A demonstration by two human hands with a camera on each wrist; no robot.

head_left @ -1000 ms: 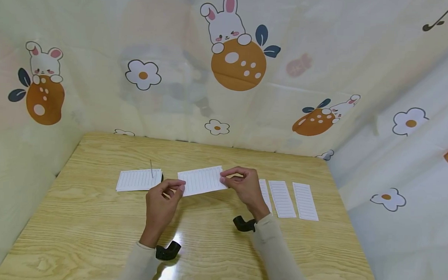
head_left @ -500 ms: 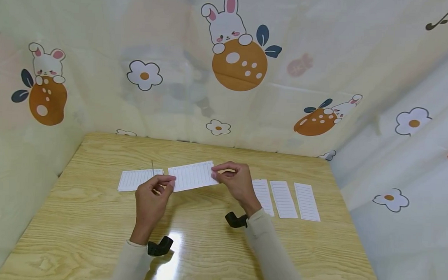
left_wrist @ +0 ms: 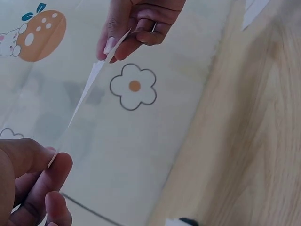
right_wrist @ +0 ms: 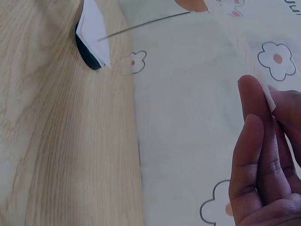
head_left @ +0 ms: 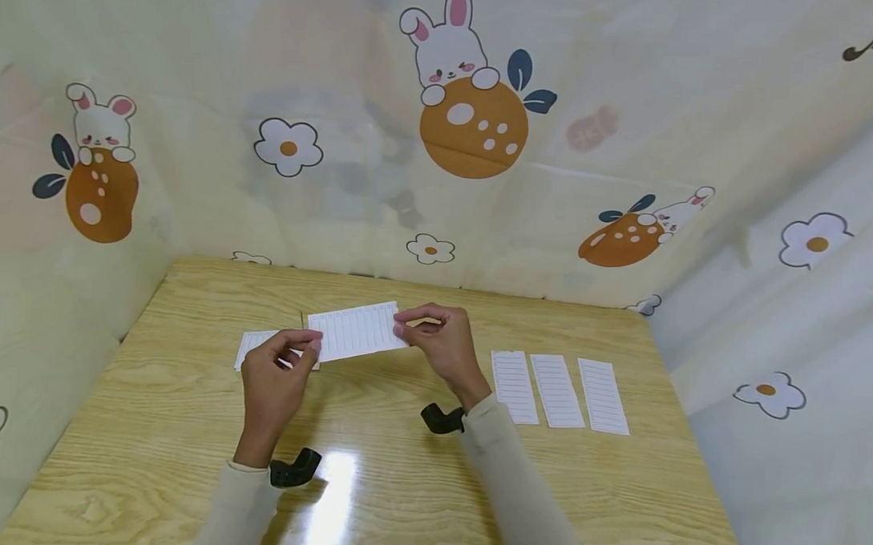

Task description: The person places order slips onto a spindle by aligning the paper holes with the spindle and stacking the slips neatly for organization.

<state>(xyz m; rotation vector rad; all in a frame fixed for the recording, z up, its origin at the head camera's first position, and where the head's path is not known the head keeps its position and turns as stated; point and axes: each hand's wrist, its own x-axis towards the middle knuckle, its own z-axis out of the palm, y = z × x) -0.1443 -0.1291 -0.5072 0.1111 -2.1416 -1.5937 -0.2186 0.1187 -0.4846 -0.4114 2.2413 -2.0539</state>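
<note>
A white lined paper slip [head_left: 355, 331] is held up level above the table, slightly tilted. My left hand [head_left: 272, 387] pinches its left end between thumb and forefinger, and my right hand [head_left: 444, 346] pinches the right end the same way. In the left wrist view the slip [left_wrist: 87, 92] appears nearly edge-on between both hands. Just behind it stands a bill spike, its thin metal rod [right_wrist: 146, 28] rising through a stack of similar slips [right_wrist: 94, 33] on a dark rounded base [right_wrist: 86, 54]. In the head view, my left hand and the held slip partly hide that stack.
Three lined slips lie in a row at the right of the wooden table [head_left: 401, 464]: a left one [head_left: 515, 387], a middle one [head_left: 557, 390] and a right one [head_left: 604, 396]. A patterned curtain [head_left: 337, 213] rises along the table's back and sides.
Both hands have carried the slip left and a little away from me, so it now overlaps the spike in the head view. The leftmost loose slip has come into full view.
</note>
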